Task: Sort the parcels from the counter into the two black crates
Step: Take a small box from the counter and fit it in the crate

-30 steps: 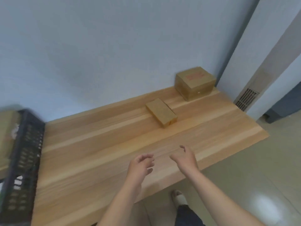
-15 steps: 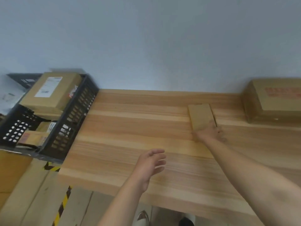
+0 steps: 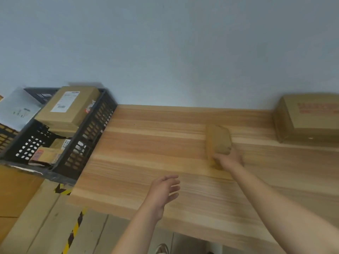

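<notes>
A small flat brown parcel [image 3: 217, 139] is tilted up off the wooden counter [image 3: 146, 147], and my right hand [image 3: 229, 159] grips its near end. My left hand [image 3: 162, 191] hovers over the counter's front part, fingers relaxed and holding nothing. A larger cardboard box [image 3: 310, 116] with red print stands against the wall at the far right. One black crate [image 3: 86, 136] left of the counter holds several parcels, among them a big box with a white label [image 3: 67, 105]. Behind it at the far left shows part of a second black crate [image 3: 41, 94].
A grey mailer bag [image 3: 17, 109] lies over the far-left crate. The floor below the crates carries yellow-black hazard tape [image 3: 73, 230]. A pale wall [image 3: 165, 52] runs along the back of the counter. My shoe [image 3: 162, 249] shows under the counter's front edge.
My right hand has closed round the small parcel's near end and lifted it to a tilt. The left hand has stayed over the counter's front.
</notes>
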